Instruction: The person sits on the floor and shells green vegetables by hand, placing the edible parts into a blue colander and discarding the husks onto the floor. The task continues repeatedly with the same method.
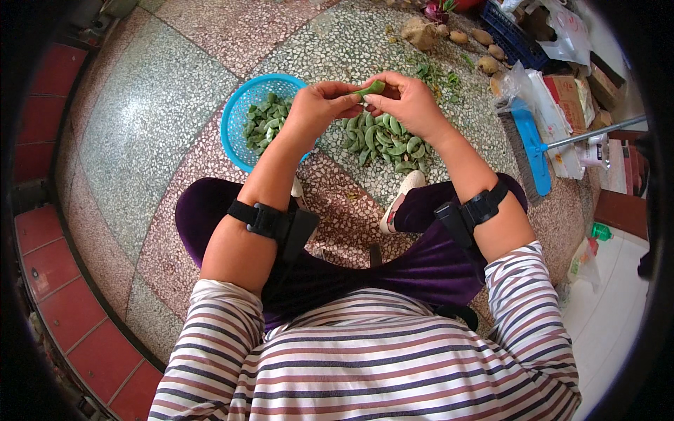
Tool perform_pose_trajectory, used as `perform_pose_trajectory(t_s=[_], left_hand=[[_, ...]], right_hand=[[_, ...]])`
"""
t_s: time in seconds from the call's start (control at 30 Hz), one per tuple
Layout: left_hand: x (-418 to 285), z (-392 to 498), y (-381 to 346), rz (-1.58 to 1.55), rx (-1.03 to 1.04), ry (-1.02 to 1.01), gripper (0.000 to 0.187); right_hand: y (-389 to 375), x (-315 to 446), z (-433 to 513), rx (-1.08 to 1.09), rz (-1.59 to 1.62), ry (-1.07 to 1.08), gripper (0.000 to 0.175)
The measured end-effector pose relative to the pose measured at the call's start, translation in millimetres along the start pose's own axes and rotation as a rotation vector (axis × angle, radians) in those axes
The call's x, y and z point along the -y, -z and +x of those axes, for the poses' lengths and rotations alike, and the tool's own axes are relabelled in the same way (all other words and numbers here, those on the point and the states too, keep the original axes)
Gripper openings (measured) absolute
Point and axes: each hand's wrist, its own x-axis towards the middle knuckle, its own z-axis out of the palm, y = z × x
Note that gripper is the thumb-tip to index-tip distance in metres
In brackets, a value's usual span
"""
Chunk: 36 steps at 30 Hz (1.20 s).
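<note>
Between the fingertips of my left hand point(324, 105) and my right hand point(404, 102) is one green bean pod point(373, 89), held above the floor. Both hands grip it, the right one nearer its thick end. Below and left, partly behind my left forearm, a round blue plastic colander point(227, 126) holds green pod pieces point(266, 118). A pile of flat green bean pods point(384, 139) lies on the terrazzo floor point(174, 94) under my right hand.
Potatoes point(487, 64), a larger tan root vegetable point(418, 32) and leafy scraps point(447, 79) lie at the upper right. A blue broom point(529, 142), cardboard boxes point(566, 97) and a dark blue crate point(511, 34) stand at the right. My shoe point(403, 197) is near the pods.
</note>
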Motion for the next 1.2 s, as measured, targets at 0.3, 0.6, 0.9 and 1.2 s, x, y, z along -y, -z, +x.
perform_pose_trajectory(t_s=[0.3, 0.6, 0.9, 1.2], left_hand=[[14.7, 8.0, -8.4, 0.090, -0.156, 0.016, 0.022], [27.4, 5.9, -14.7, -0.017, -0.334, 0.040, 0.019], [48.8, 8.4, 57.4, 0.210, -0.519, -0.008, 0.037], [49.1, 9.0, 42.1, 0.292, -0.624, 0.128, 0.058]], right_hand=[[-16.7, -10.7, 0.5, -0.243, -0.427, 0.036, 0.015], [-30.6, -75.9, 34.2, -0.369, -0.395, -0.198, 0.013], [-125.7, -161.4, 32.6, -0.090, 0.087, -0.171, 0.067], [-30.7, -254.7, 18.8, -0.489, -0.592, -0.675, 0.012]])
